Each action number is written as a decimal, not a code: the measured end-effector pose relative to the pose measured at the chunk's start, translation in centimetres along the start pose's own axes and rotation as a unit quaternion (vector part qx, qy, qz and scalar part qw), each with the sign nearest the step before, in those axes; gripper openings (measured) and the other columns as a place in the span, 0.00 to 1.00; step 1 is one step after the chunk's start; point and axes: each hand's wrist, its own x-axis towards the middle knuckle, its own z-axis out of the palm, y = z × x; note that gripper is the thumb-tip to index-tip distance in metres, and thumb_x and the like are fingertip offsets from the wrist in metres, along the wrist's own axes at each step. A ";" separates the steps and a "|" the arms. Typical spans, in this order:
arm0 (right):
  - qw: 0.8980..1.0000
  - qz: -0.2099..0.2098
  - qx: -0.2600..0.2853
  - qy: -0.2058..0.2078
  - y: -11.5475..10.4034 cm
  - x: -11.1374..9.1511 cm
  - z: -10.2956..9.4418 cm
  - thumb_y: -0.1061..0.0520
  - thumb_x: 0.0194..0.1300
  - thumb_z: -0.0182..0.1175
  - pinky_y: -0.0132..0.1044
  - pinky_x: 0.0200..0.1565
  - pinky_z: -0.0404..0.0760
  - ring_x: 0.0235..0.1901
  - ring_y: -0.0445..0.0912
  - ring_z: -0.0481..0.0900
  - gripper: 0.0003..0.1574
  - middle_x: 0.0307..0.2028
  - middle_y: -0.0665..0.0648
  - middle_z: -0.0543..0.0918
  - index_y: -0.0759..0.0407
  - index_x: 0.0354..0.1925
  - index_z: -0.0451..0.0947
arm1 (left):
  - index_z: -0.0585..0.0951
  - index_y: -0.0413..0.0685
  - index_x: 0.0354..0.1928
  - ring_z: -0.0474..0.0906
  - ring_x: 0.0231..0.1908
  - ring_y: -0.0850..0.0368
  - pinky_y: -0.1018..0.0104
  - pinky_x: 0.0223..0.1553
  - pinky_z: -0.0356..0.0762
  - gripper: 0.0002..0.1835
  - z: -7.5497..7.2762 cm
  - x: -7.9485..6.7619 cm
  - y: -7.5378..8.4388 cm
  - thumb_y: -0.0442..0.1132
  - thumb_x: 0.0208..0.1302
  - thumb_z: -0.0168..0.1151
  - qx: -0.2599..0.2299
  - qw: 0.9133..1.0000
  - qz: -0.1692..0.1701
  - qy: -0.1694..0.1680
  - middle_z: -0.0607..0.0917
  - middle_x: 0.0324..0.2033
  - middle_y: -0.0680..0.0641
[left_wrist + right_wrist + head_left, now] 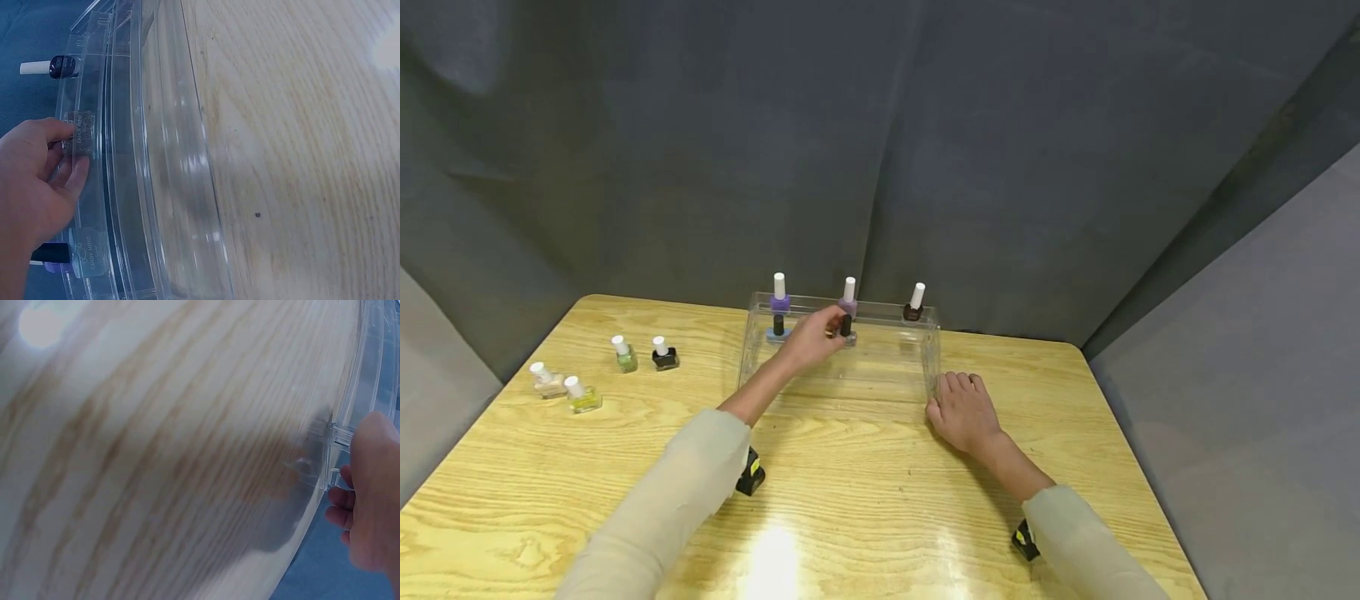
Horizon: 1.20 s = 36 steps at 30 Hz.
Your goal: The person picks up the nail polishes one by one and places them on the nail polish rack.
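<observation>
A clear stepped display rack (880,387) stands on the table. My left hand (812,340) is over its second step and pinches the black cap of a glittery nail polish bottle (78,134) between thumb and fingers. The bottle's base sits at that step, behind the clear front lip. Left of it on the same step is a light blue nail polish bottle (90,253) with a black cap. Down at the rack's right front corner, my right hand (964,410) grips the side edge, its fingers curled along the outside.
White-capped polish bottles line the top step: purple (780,302), lilac (848,306) and dark (913,312). On the table to the left stand a green bottle (627,360), a black one (666,358), a cream one (550,385) and a yellow one (585,400). A dark curtain (880,150) hangs behind.
</observation>
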 end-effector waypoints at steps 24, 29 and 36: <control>1.000 0.002 0.015 -0.005 0.0 0.0 -0.1 0.50 0.73 0.44 0.56 0.52 0.65 0.37 0.58 0.70 0.17 0.29 0.56 0.65 0.57 0.29 0.59 | 0.80 0.36 0.52 0.80 0.51 0.42 0.52 0.54 0.76 0.15 0.0 0.1 1.1 0.26 0.62 0.65 -0.036 0.998 -0.045 0.006 0.84 0.48 0.37; 0.999 0.011 0.010 -0.030 0.1 0.1 -0.2 0.49 0.75 0.43 0.56 0.54 0.64 0.40 0.58 0.70 0.18 0.31 0.57 0.66 0.57 0.30 0.60 | 0.80 0.36 0.52 0.80 0.50 0.43 0.53 0.52 0.77 0.16 0.1 0.1 1.0 0.27 0.63 0.66 -0.037 0.998 -0.046 0.012 0.84 0.47 0.38; 0.999 0.014 0.009 -0.045 0.0 0.1 -0.4 0.49 0.75 0.43 0.56 0.55 0.64 0.41 0.58 0.71 0.17 0.31 0.58 0.67 0.58 0.30 0.61 | 0.79 0.34 0.53 0.79 0.53 0.41 0.53 0.56 0.75 0.17 -0.1 -0.4 0.8 0.28 0.62 0.67 -0.050 0.998 -0.034 0.022 0.82 0.50 0.37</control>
